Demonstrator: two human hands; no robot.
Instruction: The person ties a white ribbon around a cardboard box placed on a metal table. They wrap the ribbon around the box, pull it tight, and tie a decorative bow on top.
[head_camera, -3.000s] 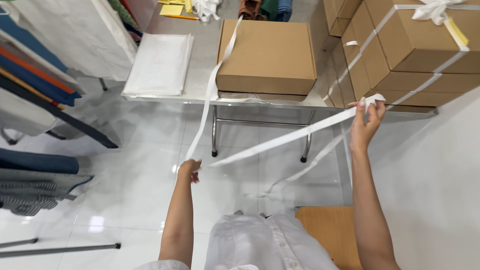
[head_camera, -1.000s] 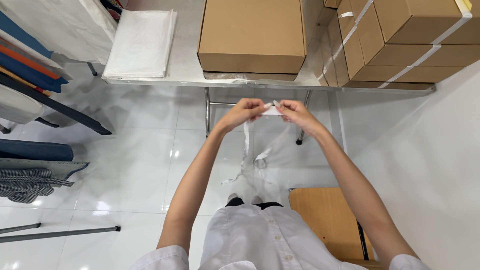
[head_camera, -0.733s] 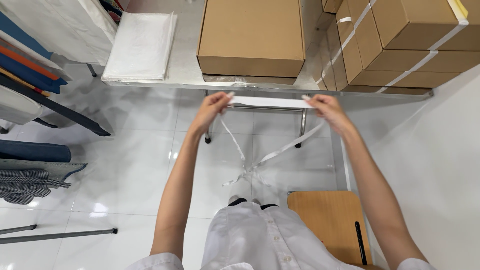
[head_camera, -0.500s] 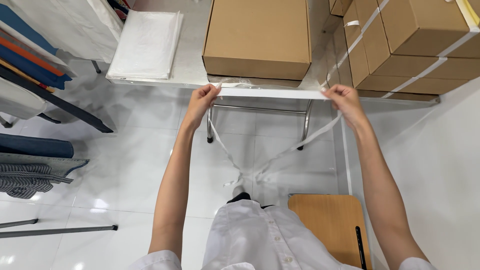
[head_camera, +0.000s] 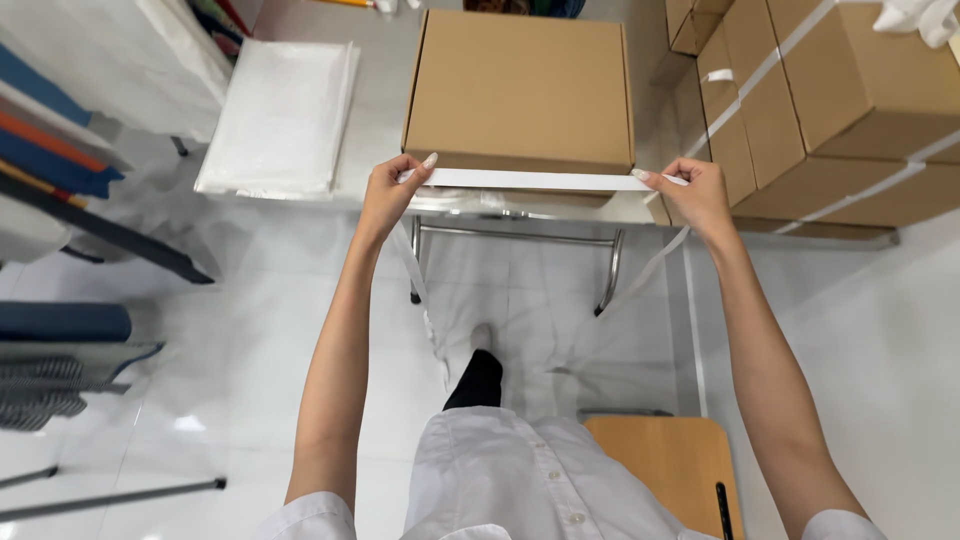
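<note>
A white ribbon (head_camera: 535, 180) is stretched flat and level between my two hands, just in front of the near face of a plain brown cardboard box (head_camera: 520, 90). My left hand (head_camera: 392, 194) pinches the ribbon at the box's left corner. At the right corner my right hand (head_camera: 692, 195) pinches the other side. Both loose ends hang down past my wrists toward the floor. The box rests on a white table (head_camera: 385, 110) with a metal frame.
A flat stack of clear plastic bags (head_camera: 285, 120) lies left of the box. Ribbon-tied cardboard boxes (head_camera: 850, 110) are stacked at right. A wooden stool (head_camera: 660, 470) stands by my right leg, and folded cloth racks (head_camera: 60, 180) line the left. The floor is glossy white tile.
Three seconds ago the ribbon ran slack between wide, uneven hands. My hands then met in the middle, drew apart, and have carried the taut ribbon forward to the box's front edge.
</note>
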